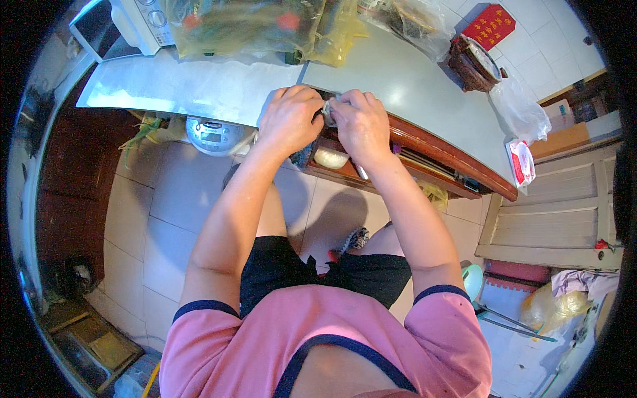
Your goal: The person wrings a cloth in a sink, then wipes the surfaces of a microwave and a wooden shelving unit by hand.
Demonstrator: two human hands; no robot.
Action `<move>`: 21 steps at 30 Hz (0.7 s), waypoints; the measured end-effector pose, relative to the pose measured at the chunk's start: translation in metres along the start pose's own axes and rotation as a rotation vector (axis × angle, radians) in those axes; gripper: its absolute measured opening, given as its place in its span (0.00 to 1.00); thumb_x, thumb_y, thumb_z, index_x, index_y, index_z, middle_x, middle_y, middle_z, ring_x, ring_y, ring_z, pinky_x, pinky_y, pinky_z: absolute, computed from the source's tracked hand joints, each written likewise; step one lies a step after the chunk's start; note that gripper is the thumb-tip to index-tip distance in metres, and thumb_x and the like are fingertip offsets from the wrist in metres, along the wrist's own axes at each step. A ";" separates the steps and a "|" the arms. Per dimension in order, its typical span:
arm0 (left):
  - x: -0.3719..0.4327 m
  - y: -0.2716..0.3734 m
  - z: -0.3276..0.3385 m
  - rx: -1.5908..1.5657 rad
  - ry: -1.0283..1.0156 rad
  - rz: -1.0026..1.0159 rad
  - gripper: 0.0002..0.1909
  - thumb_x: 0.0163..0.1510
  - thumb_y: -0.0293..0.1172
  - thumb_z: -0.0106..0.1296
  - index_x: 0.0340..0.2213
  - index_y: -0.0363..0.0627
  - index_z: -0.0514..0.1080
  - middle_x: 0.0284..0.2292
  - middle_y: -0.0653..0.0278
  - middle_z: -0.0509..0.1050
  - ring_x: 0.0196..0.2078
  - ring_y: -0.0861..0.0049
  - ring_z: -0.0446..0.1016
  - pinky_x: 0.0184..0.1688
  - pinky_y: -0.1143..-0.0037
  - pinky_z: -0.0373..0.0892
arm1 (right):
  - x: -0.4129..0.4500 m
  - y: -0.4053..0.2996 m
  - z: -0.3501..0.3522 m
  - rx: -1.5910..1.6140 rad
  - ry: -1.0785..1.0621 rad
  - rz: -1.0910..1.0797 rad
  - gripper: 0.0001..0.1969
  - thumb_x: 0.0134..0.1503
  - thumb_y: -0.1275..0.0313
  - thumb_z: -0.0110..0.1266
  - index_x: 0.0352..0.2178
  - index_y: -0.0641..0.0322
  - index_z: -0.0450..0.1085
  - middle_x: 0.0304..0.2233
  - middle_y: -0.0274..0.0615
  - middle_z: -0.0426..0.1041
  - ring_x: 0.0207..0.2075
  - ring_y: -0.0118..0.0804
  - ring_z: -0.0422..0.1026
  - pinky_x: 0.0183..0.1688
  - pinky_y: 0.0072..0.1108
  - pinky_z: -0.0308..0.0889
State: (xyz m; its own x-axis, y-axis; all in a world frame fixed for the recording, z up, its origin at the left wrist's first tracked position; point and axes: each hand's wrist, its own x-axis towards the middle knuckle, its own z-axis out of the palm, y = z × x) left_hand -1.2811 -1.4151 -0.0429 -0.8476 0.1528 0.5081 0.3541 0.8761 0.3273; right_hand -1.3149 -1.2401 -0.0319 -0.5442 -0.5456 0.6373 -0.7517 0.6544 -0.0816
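My left hand (293,119) and my right hand (362,122) are close together at the front edge of the grey-topped table (398,74), above a drawer. Between them is a small, crumpled, whitish thing (328,113), perhaps plastic or paper. My right thumb and fingers pinch it from the right. The left fingers curl right beside it, and their tips are partly hidden, so their hold is unclear. Below my hands the wooden drawer (368,185) stands pulled out. A white rounded bundle (331,158) lies in it.
Yellow plastic bags (249,30) fill the table's back, beside a white microwave oven (144,25). A brown clay pot (473,64) stands at the back right. Below the table's left part sits a rice cooker (214,135). A red-and-white packet (521,164) rests at the right corner.
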 end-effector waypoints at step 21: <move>-0.001 -0.001 0.000 -0.038 -0.009 -0.024 0.12 0.49 0.35 0.57 0.37 0.47 0.78 0.42 0.64 0.77 0.51 0.67 0.71 0.53 0.65 0.64 | -0.033 0.023 -0.035 -0.075 0.011 0.015 0.09 0.48 0.74 0.57 0.33 0.55 0.78 0.34 0.37 0.74 0.36 0.43 0.71 0.39 0.32 0.66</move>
State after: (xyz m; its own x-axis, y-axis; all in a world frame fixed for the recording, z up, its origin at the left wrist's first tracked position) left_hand -1.2805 -1.4166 -0.0437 -0.8595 0.1363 0.4926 0.3483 0.8615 0.3694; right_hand -1.3013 -1.1890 -0.0277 -0.5511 -0.5299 0.6446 -0.7133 0.7001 -0.0343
